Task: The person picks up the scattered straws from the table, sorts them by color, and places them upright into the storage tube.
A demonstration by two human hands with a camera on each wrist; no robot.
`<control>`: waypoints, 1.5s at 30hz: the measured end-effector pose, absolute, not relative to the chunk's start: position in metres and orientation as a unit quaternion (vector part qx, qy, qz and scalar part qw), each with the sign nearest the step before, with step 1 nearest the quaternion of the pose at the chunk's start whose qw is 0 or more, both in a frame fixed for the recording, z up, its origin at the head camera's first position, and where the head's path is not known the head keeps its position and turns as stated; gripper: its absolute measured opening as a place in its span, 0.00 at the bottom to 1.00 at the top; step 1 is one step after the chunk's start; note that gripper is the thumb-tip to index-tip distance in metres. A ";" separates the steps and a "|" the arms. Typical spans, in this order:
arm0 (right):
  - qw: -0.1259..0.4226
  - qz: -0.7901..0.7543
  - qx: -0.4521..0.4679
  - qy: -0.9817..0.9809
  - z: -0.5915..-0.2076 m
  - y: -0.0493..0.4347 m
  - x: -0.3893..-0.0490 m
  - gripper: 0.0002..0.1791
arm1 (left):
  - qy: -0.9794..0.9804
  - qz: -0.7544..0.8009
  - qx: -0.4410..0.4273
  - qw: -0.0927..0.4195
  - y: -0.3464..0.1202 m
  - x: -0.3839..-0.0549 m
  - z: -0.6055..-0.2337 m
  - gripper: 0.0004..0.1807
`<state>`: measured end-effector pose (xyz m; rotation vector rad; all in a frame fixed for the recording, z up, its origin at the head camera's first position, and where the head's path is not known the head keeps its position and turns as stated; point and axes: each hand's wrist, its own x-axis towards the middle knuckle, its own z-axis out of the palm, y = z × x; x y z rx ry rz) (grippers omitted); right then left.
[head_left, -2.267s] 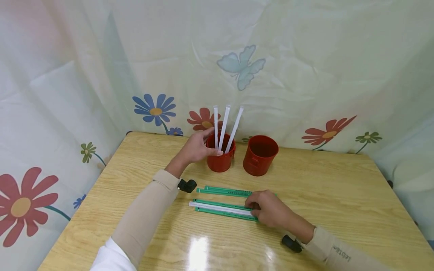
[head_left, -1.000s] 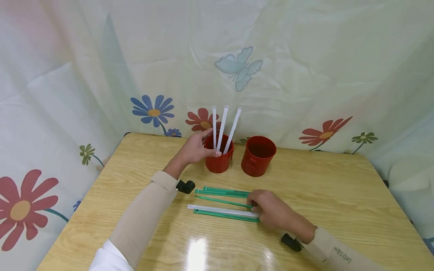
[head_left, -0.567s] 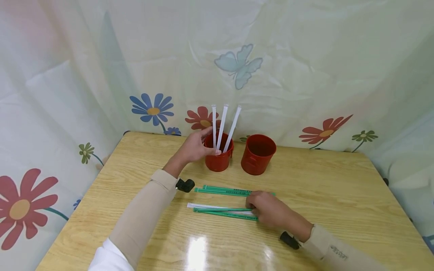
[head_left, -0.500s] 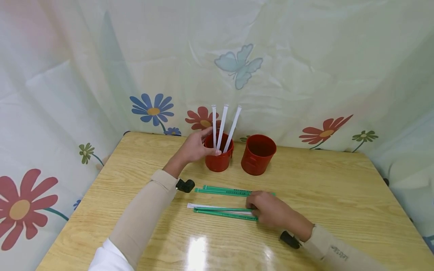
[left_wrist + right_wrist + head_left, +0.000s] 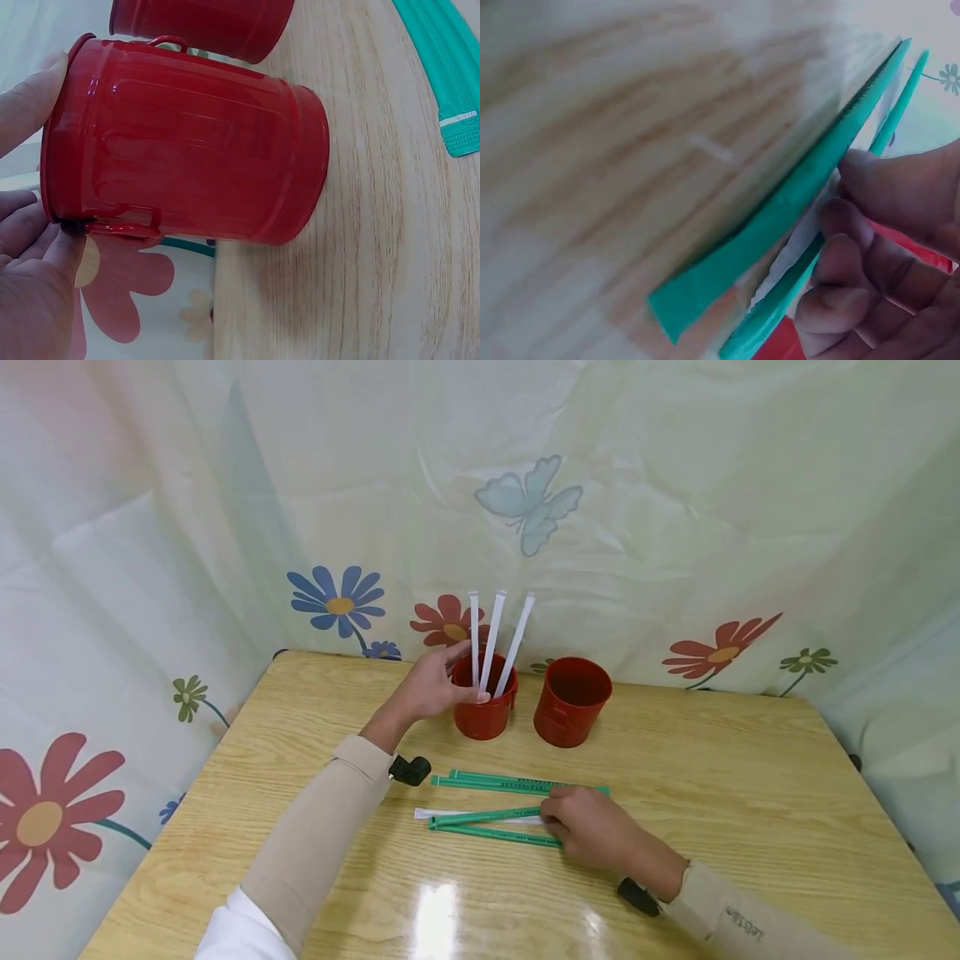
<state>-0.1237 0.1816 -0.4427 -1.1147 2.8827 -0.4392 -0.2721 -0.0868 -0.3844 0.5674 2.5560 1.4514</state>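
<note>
My left hand (image 5: 433, 683) holds the left red bucket (image 5: 482, 720) at its rim, thumb in front and fingers at the back. Three white wrapped straws (image 5: 492, 643) stand tilted in that bucket. Farther down the table, my right hand (image 5: 600, 827) pinches a green wrapped straw (image 5: 483, 817) near its right end. That straw slants over a white wrapped straw (image 5: 423, 814) lying flat. Just nearer lies another green straw (image 5: 502, 835), partly under the hand. In the right wrist view, the fingertips hide part of the pinched straw (image 5: 780, 307).
A second red bucket (image 5: 567, 718) stands right of the first, with no straws showing. Green straws (image 5: 487, 783) lie side by side behind the right hand. A floral curtain (image 5: 637, 527) hangs at the back edge of the wooden table (image 5: 712, 777).
My right hand first shifts the pinched green straw away from the white one, then brings it nearer and across it; its right end now angles farther back. The left hand stays on the bucket.
</note>
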 end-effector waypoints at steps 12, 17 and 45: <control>-0.001 -0.072 -0.352 0.933 -0.439 0.178 -0.127 0.09 | 0.851 0.484 0.191 0.075 -0.087 -0.273 -0.383 0.50; 0.048 -0.028 -0.378 0.924 -0.435 0.176 -0.128 0.13 | 0.853 0.483 0.183 0.077 -0.087 -0.271 -0.384 0.50; 0.024 -0.401 -0.326 0.856 -0.391 0.189 -0.145 0.12 | 0.852 0.484 0.185 0.074 -0.087 -0.271 -0.386 0.50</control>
